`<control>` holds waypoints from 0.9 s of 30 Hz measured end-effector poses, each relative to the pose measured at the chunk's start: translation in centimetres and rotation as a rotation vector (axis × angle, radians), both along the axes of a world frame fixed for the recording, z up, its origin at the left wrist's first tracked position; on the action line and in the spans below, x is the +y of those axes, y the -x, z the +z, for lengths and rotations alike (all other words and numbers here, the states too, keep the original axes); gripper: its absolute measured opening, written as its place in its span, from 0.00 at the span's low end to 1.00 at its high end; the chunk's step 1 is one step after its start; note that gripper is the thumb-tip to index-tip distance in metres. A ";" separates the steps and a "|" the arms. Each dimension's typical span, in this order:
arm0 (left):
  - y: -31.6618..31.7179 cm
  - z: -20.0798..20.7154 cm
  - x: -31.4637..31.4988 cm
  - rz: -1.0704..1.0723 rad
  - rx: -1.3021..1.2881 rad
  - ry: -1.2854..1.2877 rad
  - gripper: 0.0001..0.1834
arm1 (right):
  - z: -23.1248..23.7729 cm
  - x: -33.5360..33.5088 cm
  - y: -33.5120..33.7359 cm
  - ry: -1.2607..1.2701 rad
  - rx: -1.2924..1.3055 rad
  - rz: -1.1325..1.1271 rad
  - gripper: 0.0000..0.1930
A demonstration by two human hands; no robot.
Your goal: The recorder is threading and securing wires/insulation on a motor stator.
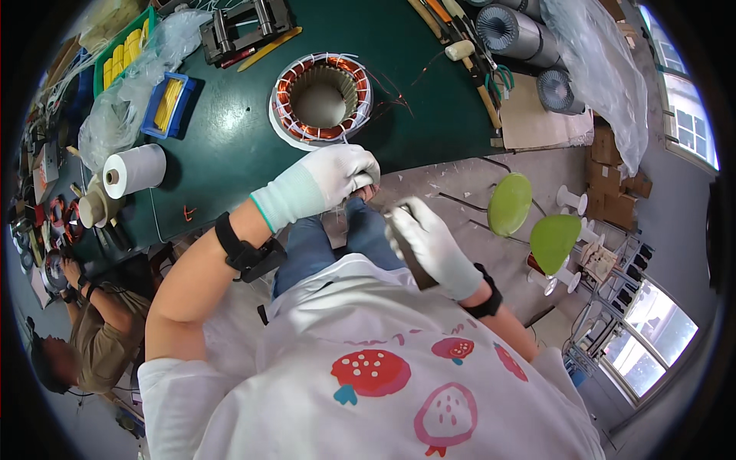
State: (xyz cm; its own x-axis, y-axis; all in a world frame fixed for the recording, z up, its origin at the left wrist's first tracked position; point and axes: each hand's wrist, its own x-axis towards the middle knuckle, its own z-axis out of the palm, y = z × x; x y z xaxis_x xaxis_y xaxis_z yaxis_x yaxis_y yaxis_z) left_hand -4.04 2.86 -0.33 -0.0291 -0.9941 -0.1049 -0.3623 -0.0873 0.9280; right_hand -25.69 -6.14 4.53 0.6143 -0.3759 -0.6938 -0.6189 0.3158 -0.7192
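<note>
A ring-shaped motor stator (357,77) lies near the front edge of the bench, its copper windings laced with white cord. My left hand (326,180), in a white glove with a pale green cuff, is just in front of the stator. Its fingers are closed together, and what they pinch, if anything, is too small to make out. Lower and to the right, over the floor beside my lap, my right hand (435,244) is also gloved. It grips a dark, flat, strip-like piece (416,266), partly hidden by the fingers. Loose copper leads (395,97) trail right from the stator.
Left on the green bench (230,138) are a white cord spool (136,170) and a blue bin (168,106) of yellow pieces. Hammers and hand tools (479,80) line the right side beside metal rolls (515,34). Green stools (510,205) stand right; a co-worker (107,322) sits left.
</note>
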 end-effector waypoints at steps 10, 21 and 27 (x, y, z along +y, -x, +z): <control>0.4 -1.4 0.2 -0.007 -0.161 0.089 0.04 | -0.2 0.5 -1.0 0.468 0.091 0.264 0.16; 1.6 -1.7 0.4 -0.012 -0.167 0.150 0.03 | -1.9 1.3 -2.6 0.382 0.023 0.142 0.16; 1.1 -1.3 0.1 0.063 -0.105 0.126 0.03 | 0.6 -0.7 0.3 -0.266 0.124 -0.046 0.11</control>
